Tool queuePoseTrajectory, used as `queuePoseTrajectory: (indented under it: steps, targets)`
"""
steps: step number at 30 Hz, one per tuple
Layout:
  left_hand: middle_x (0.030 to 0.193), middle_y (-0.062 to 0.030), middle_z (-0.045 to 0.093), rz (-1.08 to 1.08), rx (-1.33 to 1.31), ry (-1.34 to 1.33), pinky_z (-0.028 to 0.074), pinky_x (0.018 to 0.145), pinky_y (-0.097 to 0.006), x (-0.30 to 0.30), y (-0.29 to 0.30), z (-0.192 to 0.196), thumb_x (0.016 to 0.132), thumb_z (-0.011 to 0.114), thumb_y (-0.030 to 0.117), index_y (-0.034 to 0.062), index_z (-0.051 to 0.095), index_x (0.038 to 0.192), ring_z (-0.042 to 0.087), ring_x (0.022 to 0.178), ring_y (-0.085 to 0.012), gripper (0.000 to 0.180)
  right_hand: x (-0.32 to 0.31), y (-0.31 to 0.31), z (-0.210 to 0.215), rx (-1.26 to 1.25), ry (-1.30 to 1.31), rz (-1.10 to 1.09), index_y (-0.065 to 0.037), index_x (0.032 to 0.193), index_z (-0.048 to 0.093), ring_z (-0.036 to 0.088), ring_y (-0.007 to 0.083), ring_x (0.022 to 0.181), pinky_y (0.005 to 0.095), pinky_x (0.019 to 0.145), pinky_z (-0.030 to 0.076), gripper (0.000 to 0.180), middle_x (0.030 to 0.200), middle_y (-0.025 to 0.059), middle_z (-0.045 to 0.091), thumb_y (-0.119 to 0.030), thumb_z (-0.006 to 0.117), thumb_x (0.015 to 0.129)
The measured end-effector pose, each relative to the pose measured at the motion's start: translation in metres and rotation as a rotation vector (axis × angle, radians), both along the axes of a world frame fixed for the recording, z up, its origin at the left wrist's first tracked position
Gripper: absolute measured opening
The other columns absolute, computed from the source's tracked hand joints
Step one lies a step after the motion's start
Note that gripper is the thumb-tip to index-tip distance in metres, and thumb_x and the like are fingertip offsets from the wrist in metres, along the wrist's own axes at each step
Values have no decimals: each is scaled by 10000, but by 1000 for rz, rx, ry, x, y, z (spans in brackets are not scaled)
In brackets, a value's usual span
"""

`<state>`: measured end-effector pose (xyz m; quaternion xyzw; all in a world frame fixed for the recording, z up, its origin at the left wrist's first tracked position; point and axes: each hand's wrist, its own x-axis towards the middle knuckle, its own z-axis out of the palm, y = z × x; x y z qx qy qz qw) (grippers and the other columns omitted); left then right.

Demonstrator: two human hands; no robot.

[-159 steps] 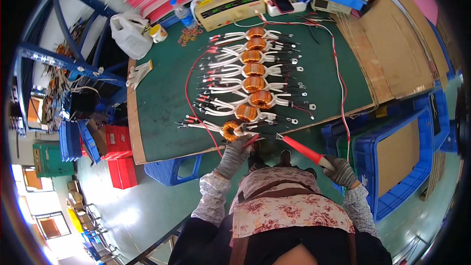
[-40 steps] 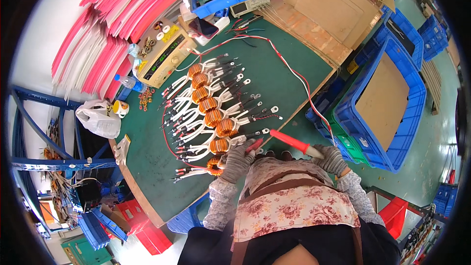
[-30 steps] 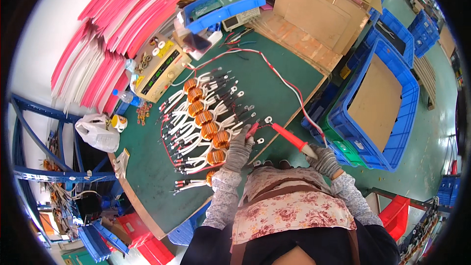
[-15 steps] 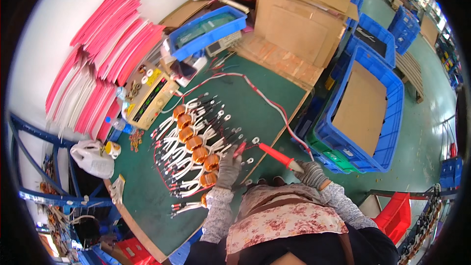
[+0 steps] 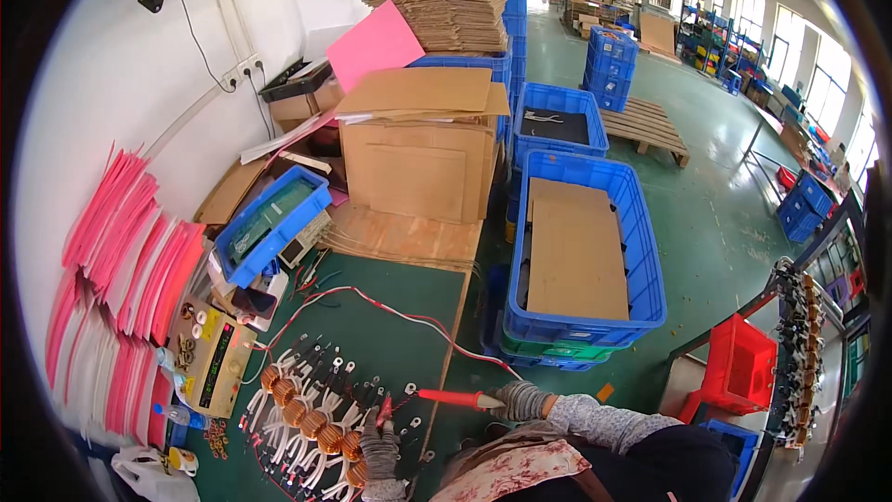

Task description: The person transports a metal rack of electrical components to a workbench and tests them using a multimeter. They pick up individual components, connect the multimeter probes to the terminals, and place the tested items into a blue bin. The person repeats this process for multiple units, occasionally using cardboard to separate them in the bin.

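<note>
My right hand (image 5: 522,402), in a striped grey glove, is closed round the rear end of a red test probe (image 5: 453,397). Its tip points left at a ring terminal (image 5: 411,389), though I cannot tell if they touch. My left hand (image 5: 379,454), gloved alike, pinches a small red clip-like piece (image 5: 385,411) beside the coils. A slanting row of copper-wound coils (image 5: 314,423) with white sleeved leads and ring terminals lies on the green mat (image 5: 404,284). A red and white cable (image 5: 400,313) runs across the mat toward my right hand.
A bench power supply (image 5: 218,363) stands left, by pink and white sheet stacks (image 5: 111,232). A blue tray (image 5: 269,223) sits behind it. Cardboard boxes (image 5: 413,172) rise at the back. Right are a large blue crate (image 5: 655,293) and a red bin (image 5: 741,363).
The view has swung up and to the right, so the bench sits lower and more of the hall shows. Both hands keep their hold on the red probe and the red piece near the coils.
</note>
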<state>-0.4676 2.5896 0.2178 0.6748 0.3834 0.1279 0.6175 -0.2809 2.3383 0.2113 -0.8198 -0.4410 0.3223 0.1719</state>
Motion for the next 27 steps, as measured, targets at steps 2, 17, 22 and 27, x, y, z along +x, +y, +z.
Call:
queuePoseTrajectory:
  steps: [2, 17, 22, 27]
  targets:
    - [716, 0, 498, -11, 22, 21, 341, 385, -205, 0, 0, 2, 859, 511, 71, 57, 460, 1194, 404, 452, -50, 339, -2, -2, 3, 20, -13, -10, -79, 957, 586, 603, 346, 680, 437, 609, 460, 340, 721, 170, 615, -350, 559, 756]
    - [729, -7, 500, -5, 29, 21, 344, 404, -198, -1, 6, -5, 854, 505, 61, 48, 448, 1219, 395, 457, -47, 369, 3, 4, 7, -62, 39, 10, -112, 1073, 565, 593, 358, 766, 434, 678, 452, 397, 816, 171, 626, -380, 541, 781]
    - [724, -12, 504, -16, 103, 7, 339, 411, -199, -2, -1, 2, 855, 508, 72, 50, 442, 1233, 392, 459, -49, 385, 4, -2, -6, -88, 34, 41, -106, 1103, 546, 588, 365, 780, 431, 689, 447, 420, 821, 182, 621, -378, 541, 783]
    - [696, -34, 519, -30, 152, 14, 337, 378, -210, -12, 7, -8, 867, 515, 117, 66, 442, 1239, 402, 444, -55, 382, 6, 3, 4, 4, -16, 16, -87, 942, 610, 601, 349, 704, 436, 635, 457, 353, 741, 171, 620, -380, 546, 756]
